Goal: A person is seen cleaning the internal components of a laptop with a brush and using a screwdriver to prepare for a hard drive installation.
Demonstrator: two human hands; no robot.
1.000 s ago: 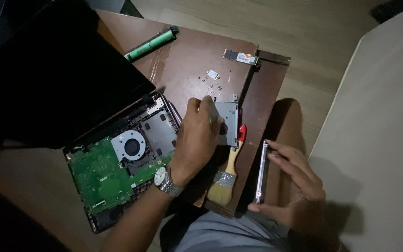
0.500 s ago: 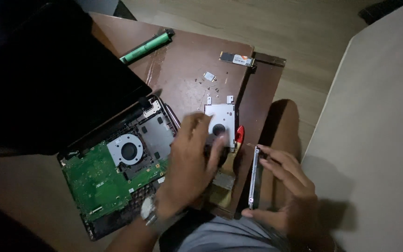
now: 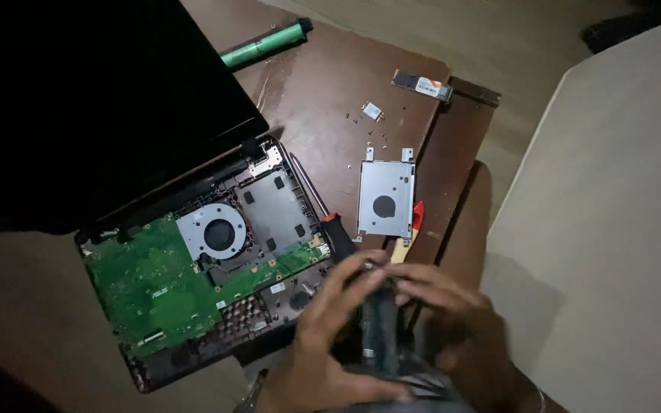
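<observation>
Both my hands meet low in the view over my lap, blurred. My left hand (image 3: 327, 329) and my right hand (image 3: 453, 317) both grip a thin dark flat drive (image 3: 380, 333) held between them. Just beyond them on the brown table (image 3: 323, 99) lies a silver metal drive bracket (image 3: 385, 200), free of any hand. To the left sits an opened laptop base (image 3: 193, 268) showing its green circuit board and round fan.
A black-and-red screwdriver (image 3: 338, 233) and a wooden-handled brush (image 3: 405, 241) lie beside the bracket. Small screws, a tiny chip (image 3: 372, 111) and a narrow memory stick (image 3: 422, 86) lie farther back. A green cylinder (image 3: 262, 44) rests at the table's far side. A pale surface (image 3: 606, 229) fills the right.
My left hand has left the silver bracket and come back to join my right hand on the flat drive. The bracket now lies uncovered on the table.
</observation>
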